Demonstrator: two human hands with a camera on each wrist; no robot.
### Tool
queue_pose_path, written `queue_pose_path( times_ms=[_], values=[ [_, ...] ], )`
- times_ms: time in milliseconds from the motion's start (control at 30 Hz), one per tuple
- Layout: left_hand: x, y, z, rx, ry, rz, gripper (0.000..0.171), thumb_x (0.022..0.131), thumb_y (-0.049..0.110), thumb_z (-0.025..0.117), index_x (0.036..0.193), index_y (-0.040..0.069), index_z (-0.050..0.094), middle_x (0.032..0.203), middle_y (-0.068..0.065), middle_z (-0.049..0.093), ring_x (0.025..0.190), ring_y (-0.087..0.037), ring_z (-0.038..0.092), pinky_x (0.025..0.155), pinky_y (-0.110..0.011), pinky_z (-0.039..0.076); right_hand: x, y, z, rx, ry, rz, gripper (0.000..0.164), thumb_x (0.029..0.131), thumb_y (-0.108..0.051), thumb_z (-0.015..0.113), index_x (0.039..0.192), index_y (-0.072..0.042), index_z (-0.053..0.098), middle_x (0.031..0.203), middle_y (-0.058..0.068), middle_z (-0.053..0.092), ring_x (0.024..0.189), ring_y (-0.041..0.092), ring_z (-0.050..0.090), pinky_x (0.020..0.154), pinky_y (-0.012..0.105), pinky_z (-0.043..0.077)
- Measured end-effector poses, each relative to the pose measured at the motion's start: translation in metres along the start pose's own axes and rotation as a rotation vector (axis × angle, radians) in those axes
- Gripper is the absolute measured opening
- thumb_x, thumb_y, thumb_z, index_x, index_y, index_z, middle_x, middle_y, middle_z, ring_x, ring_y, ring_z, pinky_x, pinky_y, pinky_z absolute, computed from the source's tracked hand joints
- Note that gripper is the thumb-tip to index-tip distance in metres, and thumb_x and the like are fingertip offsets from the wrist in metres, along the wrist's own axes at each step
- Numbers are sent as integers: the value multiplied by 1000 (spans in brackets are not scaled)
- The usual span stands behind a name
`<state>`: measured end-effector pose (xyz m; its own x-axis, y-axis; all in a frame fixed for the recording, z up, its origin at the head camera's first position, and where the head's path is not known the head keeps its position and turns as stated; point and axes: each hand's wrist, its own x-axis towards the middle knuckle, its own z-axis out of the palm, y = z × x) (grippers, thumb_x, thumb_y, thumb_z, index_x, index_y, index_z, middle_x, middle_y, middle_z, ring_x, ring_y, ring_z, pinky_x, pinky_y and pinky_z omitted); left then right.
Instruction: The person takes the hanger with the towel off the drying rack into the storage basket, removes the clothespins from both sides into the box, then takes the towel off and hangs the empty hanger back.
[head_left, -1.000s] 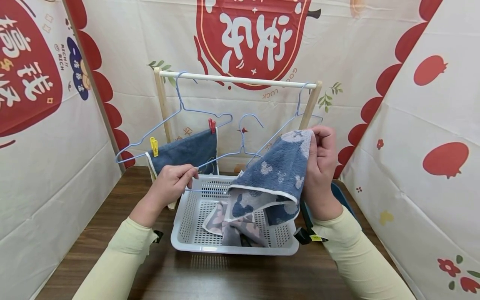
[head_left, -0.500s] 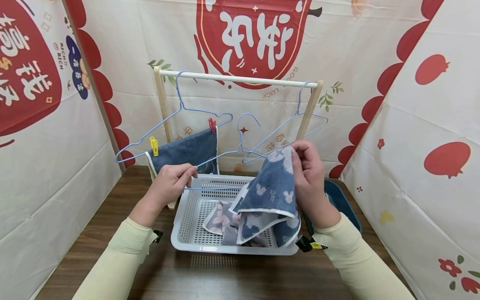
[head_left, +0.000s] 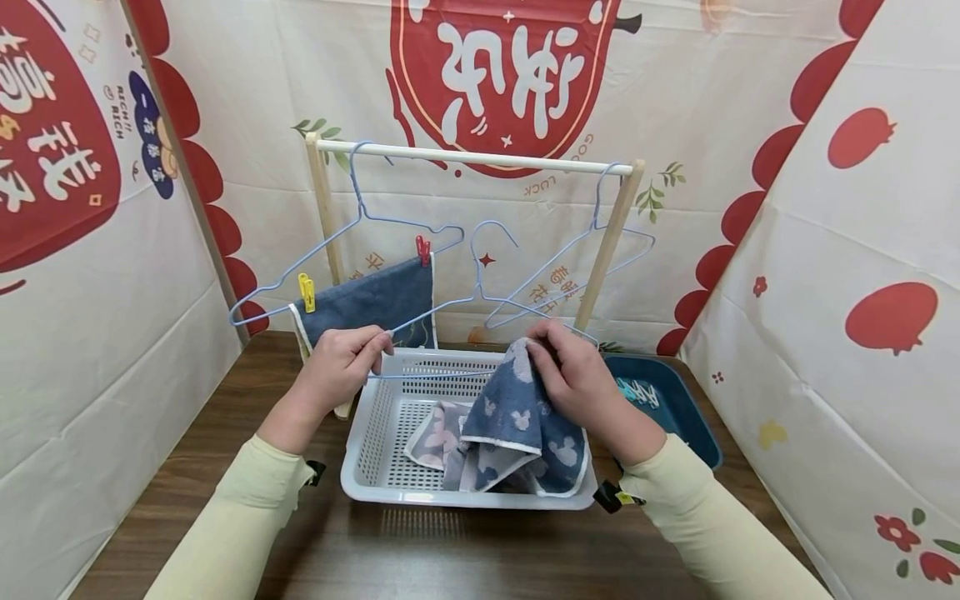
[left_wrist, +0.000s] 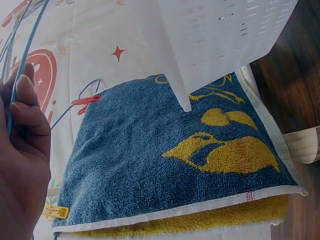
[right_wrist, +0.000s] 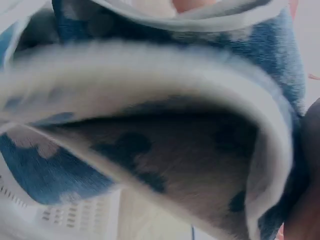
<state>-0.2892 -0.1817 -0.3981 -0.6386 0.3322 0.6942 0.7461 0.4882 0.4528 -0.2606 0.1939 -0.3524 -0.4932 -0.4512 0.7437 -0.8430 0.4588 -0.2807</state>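
My left hand (head_left: pixel 341 362) grips the left end of a light-blue wire hanger (head_left: pixel 477 292), held above the basket with its hook up. A blue towel (head_left: pixel 513 421) with pale mouse-head shapes and white edging is pinched at its top by my right hand (head_left: pixel 581 383). That towel hangs at the right part of the hanger, over the basket, and overlaps the lower bar in the head view. Folds of it fill the right wrist view, blurred. In the left wrist view, my thumb and fingers close round the hanger wire (left_wrist: pixel 25 70).
A white slotted basket (head_left: pixel 468 499) holds a pink-grey towel (head_left: pixel 431 437). Behind it, a rack's rod (head_left: pixel 480 158) carries two hangers; the left one bears a blue towel (head_left: pixel 375 292) with yellow (head_left: pixel 307 293) and red clothespins (head_left: pixel 423 250). A dark teal tray (head_left: pixel 701 425) with several clothespins (head_left: pixel 637 392) stands right.
My right hand has come down and to the left with the mouse-patterned towel, bringing it to the hanger. The tray of clothespins has come into view. My left hand has stayed nearly still.
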Motion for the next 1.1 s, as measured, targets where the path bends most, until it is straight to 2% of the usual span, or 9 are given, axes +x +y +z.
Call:
queue_pose_path(
  times_ms=[167, 333, 500, 600, 733, 867, 933, 1100],
  values=[
    [0, 0, 0, 0, 1, 1, 21, 111, 4, 65, 94, 11, 75, 68, 8, 60, 56, -8, 49, 51, -29, 43, -4, 9, 6, -130, -140, -26, 11, 107, -2, 71, 114, -9, 69, 101, 3, 70, 83, 13, 64, 71, 35, 56],
    [-1, 0, -1, 4, 7, 1, 21, 111, 5, 65, 93, 10, 75, 68, 11, 58, 56, -7, 49, 51, -29, 42, -8, 11, 13, -218, -317, -50, 11, 105, -8, 77, 113, -13, 72, 105, -1, 70, 90, 13, 65, 76, 36, 59],
    [-1, 0, -2, 11, 10, 5, 23, 111, 5, 64, 92, 13, 74, 67, 12, 57, 55, -7, 46, 50, -29, 42, -14, 12, 24, -253, -476, -57, 11, 102, -11, 83, 109, -16, 77, 106, -4, 72, 95, 14, 66, 82, 36, 59],
    [-1, 1, -2, 12, 6, 3, 23, 111, 5, 64, 92, 14, 74, 67, 13, 57, 55, -7, 47, 50, -29, 42, -16, 14, 32, -254, -562, -57, 10, 100, -11, 85, 106, -17, 79, 102, -5, 74, 92, 13, 66, 83, 35, 59],
    [-2, 0, -3, 16, 7, -1, 23, 111, 5, 64, 92, 13, 74, 67, 13, 57, 55, -6, 47, 51, -29, 42, -17, 18, 43, -239, -729, -2, 8, 100, -10, 84, 101, -16, 79, 96, -5, 72, 86, 10, 64, 80, 31, 58],
    [-2, 0, -3, 9, 2, -5, 23, 111, 6, 64, 93, 12, 75, 67, 10, 58, 55, -7, 47, 51, -29, 42, -19, 22, 52, -187, -891, 120, 7, 102, -9, 81, 99, -15, 78, 93, -6, 70, 81, 8, 60, 77, 29, 56],
    [-2, -1, -2, 2, -2, -7, 22, 112, 6, 64, 93, 11, 75, 67, 9, 59, 55, -7, 47, 51, -29, 42, -18, 24, 54, -172, -942, 181, 7, 104, -10, 80, 100, -16, 78, 91, -8, 69, 79, 9, 59, 76, 29, 56],
    [-3, -1, -3, 8, 2, -1, 23, 111, 5, 64, 92, 13, 75, 68, 11, 58, 55, -6, 46, 50, -29, 42, -18, 25, 56, -159, -1043, 237, 7, 104, -10, 78, 110, -14, 81, 96, -7, 70, 83, 9, 59, 79, 32, 55]
  ],
)
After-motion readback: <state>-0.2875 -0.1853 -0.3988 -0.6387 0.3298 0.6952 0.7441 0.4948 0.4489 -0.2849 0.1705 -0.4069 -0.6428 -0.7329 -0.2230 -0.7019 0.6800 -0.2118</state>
